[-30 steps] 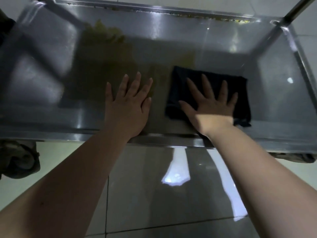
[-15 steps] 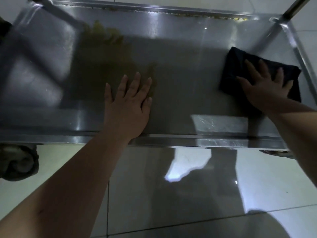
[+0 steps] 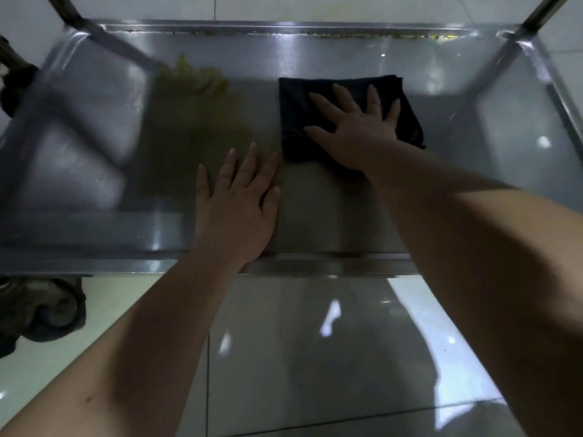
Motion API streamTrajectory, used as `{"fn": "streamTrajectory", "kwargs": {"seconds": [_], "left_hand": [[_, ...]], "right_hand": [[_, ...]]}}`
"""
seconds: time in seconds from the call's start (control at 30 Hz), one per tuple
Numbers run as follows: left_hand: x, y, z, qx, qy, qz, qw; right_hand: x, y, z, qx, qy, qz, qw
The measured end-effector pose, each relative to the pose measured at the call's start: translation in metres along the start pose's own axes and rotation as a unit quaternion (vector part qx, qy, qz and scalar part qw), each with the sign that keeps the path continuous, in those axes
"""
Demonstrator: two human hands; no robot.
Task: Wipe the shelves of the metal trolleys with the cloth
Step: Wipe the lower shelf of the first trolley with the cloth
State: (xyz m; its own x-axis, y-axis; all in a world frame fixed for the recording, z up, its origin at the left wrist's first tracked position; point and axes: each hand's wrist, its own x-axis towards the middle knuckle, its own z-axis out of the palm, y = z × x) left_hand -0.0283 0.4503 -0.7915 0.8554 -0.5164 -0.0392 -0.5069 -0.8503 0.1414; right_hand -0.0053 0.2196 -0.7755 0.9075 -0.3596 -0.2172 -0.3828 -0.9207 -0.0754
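**A:** Looking straight down on the trolley's metal shelf (image 3: 473, 127), and both hands are planted on it.

**B:** The right hand (image 3: 356, 130) is flat on the dark cloth (image 3: 303, 99), fingers straight and fanned out. The palm presses it onto the steel, with nothing curled round it.

**A:** Where does the cloth sit?

**B:** It's folded into a rough square, just right of the shelf's middle and towards the back. It lies well apart from the right rim.

**A:** And the left hand (image 3: 233, 200)?

**B:** Flat on bare metal by the near edge, fingers spread, holding nothing. Its fingertips come close to the cloth's near left corner (touching or not, I can't tell).

**A:** There's a yellowish smear (image 3: 195, 80) left of the cloth, towards the back.

**B:** There are yellow specks (image 3: 347, 35) along the back rim too. A post (image 3: 542, 11) rises at the far right corner, and glossy floor tiles (image 3: 315, 357) show below the near edge.
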Motion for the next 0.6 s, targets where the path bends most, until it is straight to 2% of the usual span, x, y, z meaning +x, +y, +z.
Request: {"fn": "streamTrajectory", "kwargs": {"seconds": [0.2,0.33,0.4,0.6], "left_hand": [[0.002,0.003,0.001,-0.004,0.006,0.001,1.0],[0.001,0.005,0.0,0.008,0.005,0.01,1.0],[0.002,0.005,0.0,0.008,-0.005,0.006,1.0],[-0.001,0.003,-0.001,0.015,-0.008,0.0,1.0]], "right_hand": [[-0.017,0.111,-0.009,0.033,0.01,0.163,0.986],[-0.021,0.115,-0.009,0.067,0.004,0.21,0.975],[-0.013,0.095,-0.01,0.075,0.011,0.195,0.978],[0.003,-0.002,-0.004,0.022,-0.003,0.01,1.0]]}}
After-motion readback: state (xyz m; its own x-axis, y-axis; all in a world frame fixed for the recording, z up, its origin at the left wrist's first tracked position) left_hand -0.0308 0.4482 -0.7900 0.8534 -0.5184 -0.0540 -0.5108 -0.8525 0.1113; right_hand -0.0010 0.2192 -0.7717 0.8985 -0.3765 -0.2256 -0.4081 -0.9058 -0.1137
